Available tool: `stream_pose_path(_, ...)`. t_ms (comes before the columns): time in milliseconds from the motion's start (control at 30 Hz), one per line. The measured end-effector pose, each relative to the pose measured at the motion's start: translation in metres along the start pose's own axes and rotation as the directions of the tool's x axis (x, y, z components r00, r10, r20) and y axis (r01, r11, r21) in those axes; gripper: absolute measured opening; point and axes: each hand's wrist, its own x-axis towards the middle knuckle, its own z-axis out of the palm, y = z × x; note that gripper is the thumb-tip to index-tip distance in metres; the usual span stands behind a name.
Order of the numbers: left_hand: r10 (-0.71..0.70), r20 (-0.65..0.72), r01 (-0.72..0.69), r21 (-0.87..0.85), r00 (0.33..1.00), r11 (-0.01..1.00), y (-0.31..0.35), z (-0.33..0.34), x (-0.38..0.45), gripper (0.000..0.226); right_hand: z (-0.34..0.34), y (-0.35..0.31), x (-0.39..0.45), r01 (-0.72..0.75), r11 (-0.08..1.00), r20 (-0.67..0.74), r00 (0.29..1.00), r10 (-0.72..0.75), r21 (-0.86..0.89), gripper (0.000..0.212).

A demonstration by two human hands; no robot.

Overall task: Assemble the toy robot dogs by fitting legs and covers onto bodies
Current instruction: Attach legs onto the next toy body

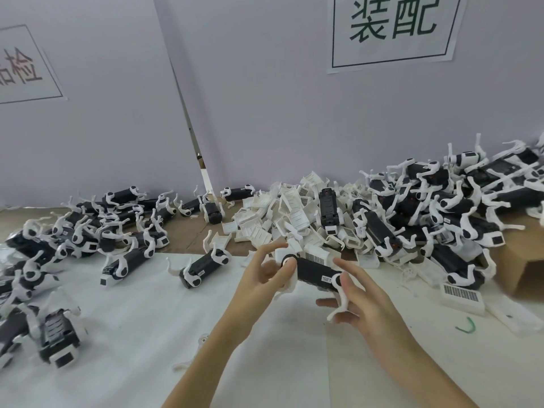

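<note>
A black toy dog body (316, 272) with white legs hangs above the table between both hands. My left hand (265, 275) grips its left end, thumb and fingers curled round the white hip joint. At the body's right end my right hand (357, 298) holds a white leg (341, 304) that points down between its fingers. A heap of white covers (294, 213) lies just behind the hands.
Assembled black and white dogs (97, 234) are spread across the left of the table. A taller pile of dogs (435, 201) fills the right, beside a cardboard box (521, 254). A loose white cover (462, 294) and a green wire tie (468, 326) lie at the right. White panels stand behind.
</note>
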Motion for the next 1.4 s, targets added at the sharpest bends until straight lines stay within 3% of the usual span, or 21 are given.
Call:
stream_pose_path(100,-0.005,0.037,0.006,-0.031,0.999,0.999,-0.001,0.004,-0.001,0.046,0.003,-0.004,-0.001,-0.156,0.988,-0.031,0.987,0.156,0.002,0.058)
stream_pose_path(233,0.02,0.06,-0.017,-0.04,0.998,0.999,0.005,0.005,-0.002,0.036,-0.01,-0.007,-0.003,-0.392,0.92,0.104,0.916,0.388,0.019,0.098)
stream_pose_path(300,-0.017,0.013,0.017,-0.052,1.0,0.998,0.004,0.008,-0.001,0.034,-0.011,-0.009,-0.004,-0.405,0.914,0.175,0.902,0.394,0.028,0.104)
stream_pose_path(467,-0.252,-0.145,0.234,-0.132,0.957,0.963,-0.002,0.014,0.001,0.047,0.007,-0.006,-0.005,-0.209,0.963,0.085,0.977,0.197,0.172,0.054)
stream_pose_path(533,-0.263,-0.154,0.25,-0.096,0.953,0.963,-0.003,0.015,0.0,0.06,0.009,-0.002,-0.004,-0.168,0.966,-0.001,0.985,0.172,0.195,0.032)
stream_pose_path(633,-0.171,-0.124,0.186,0.118,0.977,0.975,-0.006,0.019,-0.002,0.081,0.005,0.0,-0.003,-0.293,0.905,-0.025,0.949,0.315,0.308,0.025)
stream_pose_path(667,-0.135,-0.085,0.146,0.145,0.987,0.979,-0.007,0.02,-0.002,0.078,0.004,-0.002,-0.005,-0.348,0.857,0.015,0.929,0.371,0.381,0.024)
stream_pose_path(767,-0.031,0.055,0.034,-0.052,0.998,0.998,-0.004,0.024,-0.003,0.045,0.003,-0.009,-0.01,-0.456,0.671,0.169,0.878,0.448,0.585,0.035)
stream_pose_path(833,0.018,0.014,-0.018,-0.028,1.0,0.999,-0.002,0.026,-0.004,0.029,0.001,-0.01,-0.012,-0.467,0.603,0.209,0.869,0.449,0.647,0.039)
stream_pose_path(933,0.077,-0.223,-0.052,0.115,0.972,0.992,-0.006,0.028,-0.004,0.011,0.002,-0.005,-0.011,-0.409,0.719,0.155,0.906,0.395,0.562,0.06)
stream_pose_path(1000,0.09,-0.32,-0.036,0.172,0.943,0.984,-0.007,0.027,-0.004,0.017,0.008,-0.003,-0.011,-0.332,0.837,0.108,0.942,0.318,0.434,0.064)
stream_pose_path(1133,0.109,-0.339,-0.052,0.173,0.934,0.983,-0.006,0.025,-0.005,0.023,0.018,0.0,-0.013,-0.207,0.962,0.06,0.978,0.2,0.175,0.046)
stream_pose_path(1200,0.134,-0.259,-0.111,0.101,0.957,0.989,-0.004,0.023,-0.005,0.031,0.021,0.001,-0.012,-0.19,0.966,0.015,0.982,0.19,0.173,0.038)
stream_pose_path(1300,0.194,-0.045,-0.194,0.001,0.98,0.981,-0.003,0.02,-0.007,0.038,0.016,-0.004,-0.009,-0.277,0.843,0.018,0.953,0.303,0.46,0.034)
stream_pose_path(1400,0.4,0.005,-0.382,0.306,0.917,0.872,-0.007,0.026,-0.009,0.047,0.002,-0.009,-0.007,-0.408,0.621,0.177,0.899,0.4,0.669,0.035)
